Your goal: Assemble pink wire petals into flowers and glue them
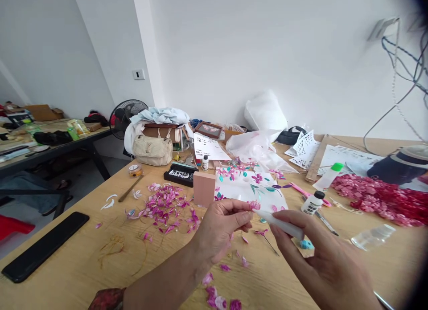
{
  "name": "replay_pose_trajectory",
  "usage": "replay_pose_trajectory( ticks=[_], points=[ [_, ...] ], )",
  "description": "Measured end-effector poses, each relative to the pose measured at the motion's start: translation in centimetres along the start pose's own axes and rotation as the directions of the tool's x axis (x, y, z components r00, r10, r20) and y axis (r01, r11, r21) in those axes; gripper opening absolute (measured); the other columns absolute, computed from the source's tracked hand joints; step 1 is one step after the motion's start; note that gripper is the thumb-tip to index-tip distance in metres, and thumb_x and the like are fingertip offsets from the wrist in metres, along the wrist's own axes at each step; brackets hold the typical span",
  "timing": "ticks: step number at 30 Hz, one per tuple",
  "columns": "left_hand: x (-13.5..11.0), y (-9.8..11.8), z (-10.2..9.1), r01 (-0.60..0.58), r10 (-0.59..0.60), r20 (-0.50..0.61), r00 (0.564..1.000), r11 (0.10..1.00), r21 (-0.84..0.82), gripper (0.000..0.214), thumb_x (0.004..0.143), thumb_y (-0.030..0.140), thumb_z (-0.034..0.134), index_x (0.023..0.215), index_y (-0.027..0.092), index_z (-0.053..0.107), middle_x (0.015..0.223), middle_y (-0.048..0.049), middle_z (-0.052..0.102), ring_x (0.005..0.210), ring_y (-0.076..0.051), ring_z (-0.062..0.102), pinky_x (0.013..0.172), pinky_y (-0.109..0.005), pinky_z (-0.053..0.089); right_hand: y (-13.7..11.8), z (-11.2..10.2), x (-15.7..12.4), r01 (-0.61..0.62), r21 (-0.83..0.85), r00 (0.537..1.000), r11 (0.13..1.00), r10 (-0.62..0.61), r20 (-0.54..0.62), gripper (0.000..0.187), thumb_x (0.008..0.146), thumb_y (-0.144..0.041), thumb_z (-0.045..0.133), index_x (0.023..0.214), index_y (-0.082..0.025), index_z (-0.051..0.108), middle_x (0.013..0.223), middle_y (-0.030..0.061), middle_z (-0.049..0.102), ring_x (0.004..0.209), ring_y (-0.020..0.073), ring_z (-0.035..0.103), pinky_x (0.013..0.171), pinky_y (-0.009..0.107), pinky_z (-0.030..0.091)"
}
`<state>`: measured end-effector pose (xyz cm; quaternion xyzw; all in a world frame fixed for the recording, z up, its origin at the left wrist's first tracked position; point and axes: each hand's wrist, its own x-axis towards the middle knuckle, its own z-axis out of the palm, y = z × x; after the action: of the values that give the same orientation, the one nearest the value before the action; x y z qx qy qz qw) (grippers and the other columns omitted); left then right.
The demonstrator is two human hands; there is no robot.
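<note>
My left hand is closed in a pinch, with a small pink petal at its fingertips. My right hand grips a white glue bottle between thumb and fingers. The bottle's narrow nozzle points left, and its tip meets or nearly meets the petal; I cannot tell which. Behind both hands lies a white sheet with pink flowers and teal leaves. Left of my left hand is a loose pile of magenta petals. More petals lie scattered nearer to me.
A wooden block stands behind my left hand, near a black tray. On the right are a black-capped bottle, a green-capped bottle, a clear bottle and a red-pink petal heap. A black phone lies left.
</note>
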<state>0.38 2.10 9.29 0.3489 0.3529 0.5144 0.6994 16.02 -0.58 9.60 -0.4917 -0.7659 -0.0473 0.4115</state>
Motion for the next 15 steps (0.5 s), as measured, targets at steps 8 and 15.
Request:
replay_pose_trajectory(
  ticks=[8, 15],
  points=[
    [0.28, -0.44, -0.12, -0.011, 0.011, -0.016, 1.0, 1.0, 0.004, 0.018, 0.056, 0.023, 0.074, 0.068, 0.013, 0.067, 0.056, 0.0008, 0.056, 0.052, -0.006, 0.049, 0.047, -0.018, 0.035, -0.04, 0.34, 0.14, 0.126, -0.053, 0.992, 0.991, -0.126, -0.003, 0.016, 0.081, -0.027, 0.05, 0.096, -0.024, 0.052, 0.078, 0.0034, 0.067, 0.058, 0.0174, 0.064, 0.049, 0.026, 0.043],
    [0.45, -0.73, -0.27, -0.026, 0.026, -0.004, 1.0, 0.999, 0.025, 0.018, 0.057, 0.024, 0.074, 0.069, 0.013, 0.067, 0.058, 0.0006, 0.057, 0.053, -0.006, 0.049, 0.051, -0.019, 0.036, -0.03, 0.23, 0.15, 0.21, -0.065, 0.978, 0.975, -0.211, -0.001, 0.016, 0.083, -0.022, 0.046, 0.097, -0.023, 0.052, 0.081, 0.0057, 0.067, 0.065, 0.0199, 0.065, 0.055, 0.029, 0.045]
  ],
)
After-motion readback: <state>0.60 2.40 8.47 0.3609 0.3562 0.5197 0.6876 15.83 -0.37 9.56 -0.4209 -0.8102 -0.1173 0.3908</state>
